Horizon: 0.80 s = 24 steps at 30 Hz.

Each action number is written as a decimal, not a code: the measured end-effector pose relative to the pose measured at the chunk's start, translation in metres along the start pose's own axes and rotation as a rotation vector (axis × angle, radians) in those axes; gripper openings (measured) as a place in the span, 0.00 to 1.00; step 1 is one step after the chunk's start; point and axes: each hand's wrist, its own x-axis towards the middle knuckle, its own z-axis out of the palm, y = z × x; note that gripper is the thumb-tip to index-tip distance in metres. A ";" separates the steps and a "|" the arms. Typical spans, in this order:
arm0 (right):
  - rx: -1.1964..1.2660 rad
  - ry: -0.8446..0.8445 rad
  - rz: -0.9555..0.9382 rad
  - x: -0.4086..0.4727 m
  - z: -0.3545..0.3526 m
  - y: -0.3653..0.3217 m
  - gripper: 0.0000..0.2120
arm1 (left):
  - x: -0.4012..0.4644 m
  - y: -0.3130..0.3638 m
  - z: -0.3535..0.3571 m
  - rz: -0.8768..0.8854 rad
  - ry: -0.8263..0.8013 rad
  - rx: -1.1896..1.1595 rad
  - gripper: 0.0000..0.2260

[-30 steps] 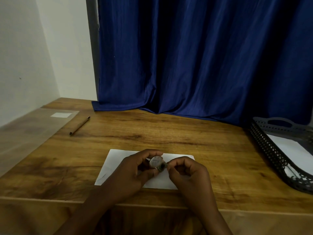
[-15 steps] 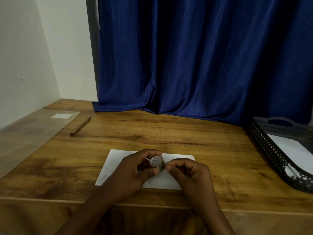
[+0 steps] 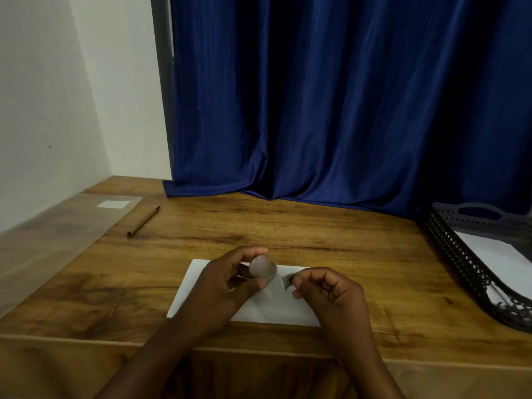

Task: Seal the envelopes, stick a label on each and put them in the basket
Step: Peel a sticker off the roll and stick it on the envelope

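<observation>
My left hand (image 3: 227, 286) grips a small roll of clear tape (image 3: 262, 267) between thumb and fingers, just above the white envelope (image 3: 267, 305) at the lower centre of the frame, and my right hand (image 3: 328, 292) pinches the pulled tape end (image 3: 288, 280) between thumb and fingertip, the other fingers curled. The strip between them is short — I judge the risk is that it folds back and sticks to itself or to my fingertip before I can lay it over the flap. If I tug unevenly it could tear crooked, or snap back onto the roll. The envelope lies loose on the wooden table (image 3: 316, 234), so a sticky touch might lift or skew it. The basket (image 3: 460, 254) at the right edge already holds 1 white sheet — whether sealed, I cannot tell.
</observation>
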 end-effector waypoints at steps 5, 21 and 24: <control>-0.031 -0.012 0.002 -0.001 -0.001 0.001 0.14 | 0.001 0.009 -0.023 0.015 0.144 0.013 0.20; -0.159 -0.026 -0.001 0.001 -0.002 0.006 0.13 | -0.029 -0.048 -0.167 -0.434 0.506 0.651 0.22; -0.119 -0.030 0.001 0.001 -0.002 0.006 0.17 | -0.026 -0.047 -0.164 -0.441 0.480 0.719 0.34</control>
